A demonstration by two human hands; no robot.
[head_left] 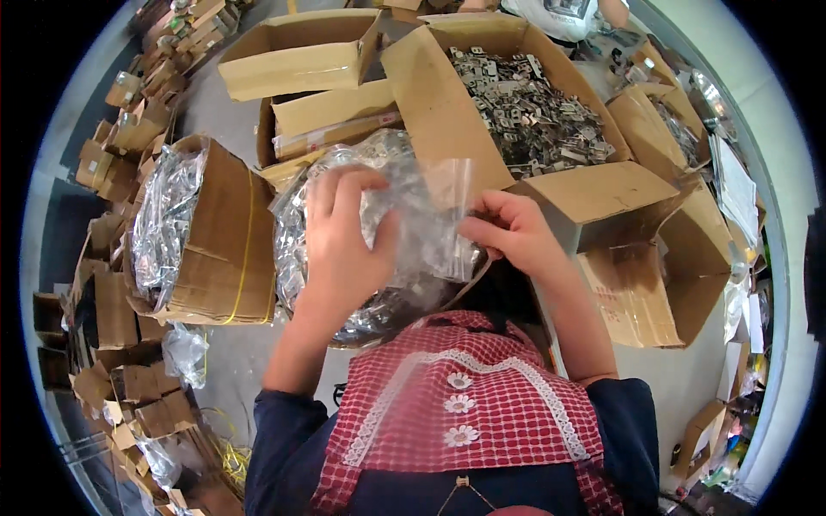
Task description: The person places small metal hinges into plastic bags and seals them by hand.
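Note:
My right hand (519, 234) pinches the edge of a clear plastic bag (443, 228) between thumb and fingers. The bag is see-through and spread out in front of me. My left hand (346, 236) lies over the bag's other side, its fingers curved and the thumb held apart. Whether it touches the film I cannot tell. Beneath both hands is a container heaped with shiny metal parts in clear plastic (366, 314), partly hidden by the bag and my left arm. Just beyond stands an open cardboard box of loose metal pieces (538, 112), with its flap (443, 116) leaning toward the bag.
On the left, a tall carton (225, 245) holds plastic-wrapped parts. An open carton (297, 69) sits at the far left, and another carton (632, 288) lies at right. Stacked small boxes (129, 327) line the left side. Another person's hand (613, 12) shows at the far edge.

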